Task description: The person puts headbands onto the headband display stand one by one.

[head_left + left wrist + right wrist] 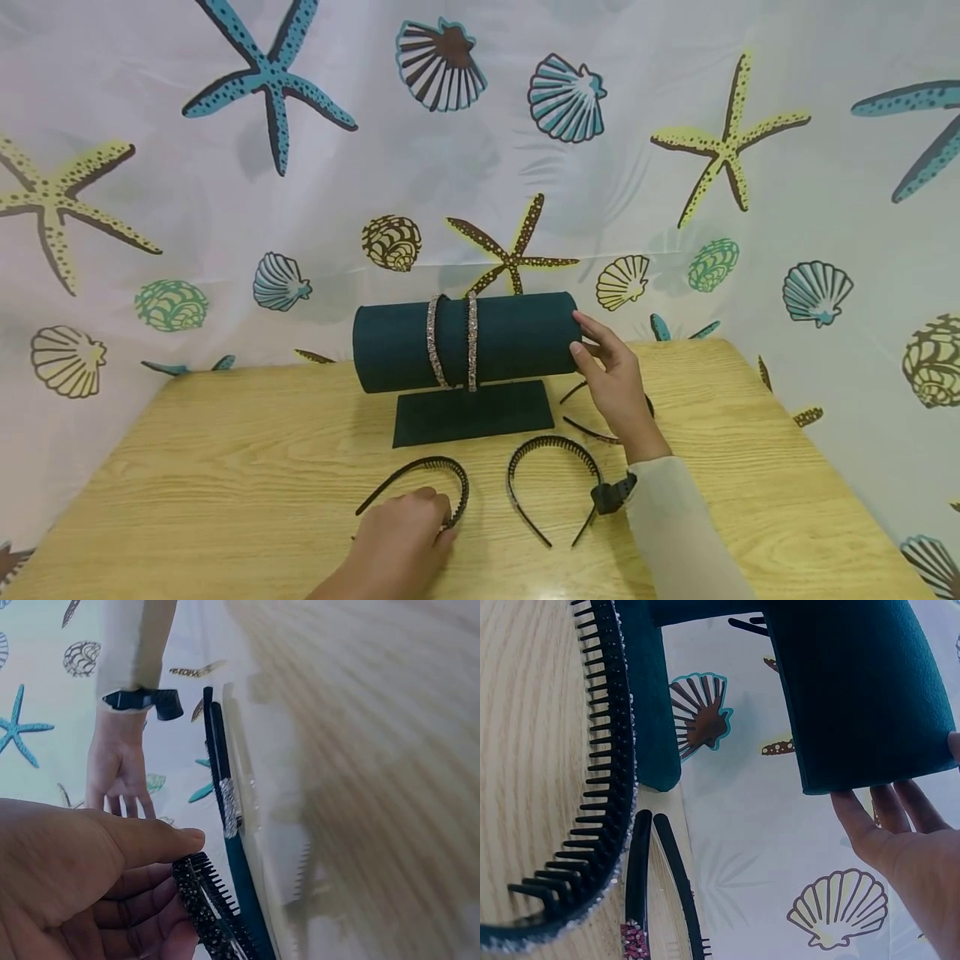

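My left hand (401,542) pinches a black headband (206,904) between thumb and fingers, low over the front of the table. Small stones cover its outer face, and comb teeth line its inner side. My right hand (611,375) holds the right end of a dark teal display stand (525,333), thumb on the near side and fingers reaching behind the end, their tips hidden in the right wrist view. Around the stand's roll sit two sparkling headbands, one (432,342) left of the other (472,342), side by side near its middle.
Another toothed headband (555,442) lies on the wooden table (247,467) in front of the stand. Behind my right wrist is a further headband (635,900) with reddish stones, partly hidden. A curtain (337,192) printed with shells and starfish surrounds the table's back and sides.
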Action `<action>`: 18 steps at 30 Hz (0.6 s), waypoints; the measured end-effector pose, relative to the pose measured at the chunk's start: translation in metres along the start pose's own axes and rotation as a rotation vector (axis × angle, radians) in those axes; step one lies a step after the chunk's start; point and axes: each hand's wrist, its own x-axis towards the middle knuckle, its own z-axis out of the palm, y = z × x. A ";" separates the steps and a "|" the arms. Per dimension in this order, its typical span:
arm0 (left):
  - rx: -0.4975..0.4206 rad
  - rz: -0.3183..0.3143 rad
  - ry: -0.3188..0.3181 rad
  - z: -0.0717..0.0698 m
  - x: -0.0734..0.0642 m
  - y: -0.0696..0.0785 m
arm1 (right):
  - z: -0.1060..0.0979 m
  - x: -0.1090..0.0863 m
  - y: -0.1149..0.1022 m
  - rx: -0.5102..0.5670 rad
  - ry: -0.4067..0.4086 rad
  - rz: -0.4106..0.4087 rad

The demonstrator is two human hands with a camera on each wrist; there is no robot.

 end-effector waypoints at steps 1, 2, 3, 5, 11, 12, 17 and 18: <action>0.001 -0.003 0.013 -0.001 -0.001 -0.001 | 0.000 0.000 0.000 -0.002 0.001 -0.001; 0.001 -0.006 0.028 -0.002 -0.002 -0.002 | 0.001 0.000 0.000 -0.004 0.001 -0.002; -0.001 -0.010 0.038 -0.003 -0.002 -0.003 | 0.001 0.000 0.000 -0.005 0.001 -0.002; -0.008 -0.025 0.043 -0.005 -0.003 -0.004 | 0.001 0.000 0.001 -0.004 0.003 -0.002; -0.028 -0.097 0.011 -0.014 -0.003 -0.007 | 0.001 0.000 0.002 0.007 0.008 -0.004; -0.035 -0.109 0.005 -0.015 -0.003 -0.008 | 0.001 0.000 0.002 0.007 0.009 -0.004; -0.053 -0.149 0.043 -0.019 -0.004 -0.012 | 0.000 0.000 0.002 0.004 0.001 -0.010; -0.052 -0.150 0.063 -0.020 -0.004 -0.013 | 0.000 0.000 0.002 0.004 0.000 -0.010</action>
